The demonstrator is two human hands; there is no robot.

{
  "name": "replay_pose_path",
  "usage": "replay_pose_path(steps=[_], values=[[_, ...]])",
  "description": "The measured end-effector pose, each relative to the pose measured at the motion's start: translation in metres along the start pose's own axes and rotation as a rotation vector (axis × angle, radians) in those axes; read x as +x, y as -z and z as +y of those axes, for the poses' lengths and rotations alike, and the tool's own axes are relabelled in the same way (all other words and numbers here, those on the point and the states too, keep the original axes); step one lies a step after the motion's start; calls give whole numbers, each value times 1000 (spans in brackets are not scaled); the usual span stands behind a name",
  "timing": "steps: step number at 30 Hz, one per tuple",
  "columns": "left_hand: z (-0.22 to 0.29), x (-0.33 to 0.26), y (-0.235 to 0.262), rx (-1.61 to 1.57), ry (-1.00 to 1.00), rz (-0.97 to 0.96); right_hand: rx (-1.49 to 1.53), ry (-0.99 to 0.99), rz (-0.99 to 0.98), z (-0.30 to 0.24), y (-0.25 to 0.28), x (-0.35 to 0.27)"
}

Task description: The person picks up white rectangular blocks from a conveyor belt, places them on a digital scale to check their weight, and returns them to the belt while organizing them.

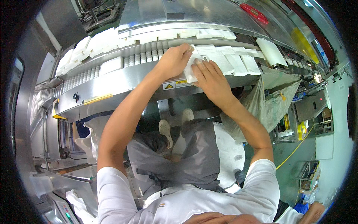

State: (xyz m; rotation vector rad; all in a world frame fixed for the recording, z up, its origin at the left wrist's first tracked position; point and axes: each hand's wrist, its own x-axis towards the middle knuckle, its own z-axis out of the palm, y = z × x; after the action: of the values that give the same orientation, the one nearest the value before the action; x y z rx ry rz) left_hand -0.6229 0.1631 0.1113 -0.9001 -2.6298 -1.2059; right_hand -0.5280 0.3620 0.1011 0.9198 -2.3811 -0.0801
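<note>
Both of my hands are on one white folded pad (191,70) at the near edge of a steel conveyor (123,80). My left hand (173,59) grips the pad's left side from above, fingers curled over it. My right hand (209,76) lies flat against its right side, fingers spread along the pad. More white pads (235,61) lie in a row on the white rollers (143,56) just to the right of my hands. Another row of pads (100,41) runs along the far lane.
A steel hood (179,15) with a red handle (254,12) covers the line behind. A large grey-green sack (274,95) hangs open at the right below the conveyor. A yellow-handled tool (97,99) rests on the conveyor's front. My legs and shoes are below.
</note>
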Motion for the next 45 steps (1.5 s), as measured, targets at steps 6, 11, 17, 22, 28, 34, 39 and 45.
replay_pose_path(steps=[6,11,17,22,28,34,39,45], values=[[-5,-50,49,-397,126,26,528,-248,58,-6,6,4],[-14,-79,60,-761,-13,133,1342,-443,251,-15,-12,34],[-21,-88,53,-661,-28,237,1412,-458,115,-30,-32,59],[-29,-92,43,-361,-34,249,1295,-534,12,-32,-35,55],[-24,-86,31,-222,-61,305,1110,-463,159,-41,-52,58],[-33,-88,30,-248,-69,321,1104,-570,120,-52,-41,63],[-25,-88,32,-438,-11,308,1231,-640,214,-53,-41,64],[7,-103,44,-600,38,327,1454,-607,246,-48,-19,57]])
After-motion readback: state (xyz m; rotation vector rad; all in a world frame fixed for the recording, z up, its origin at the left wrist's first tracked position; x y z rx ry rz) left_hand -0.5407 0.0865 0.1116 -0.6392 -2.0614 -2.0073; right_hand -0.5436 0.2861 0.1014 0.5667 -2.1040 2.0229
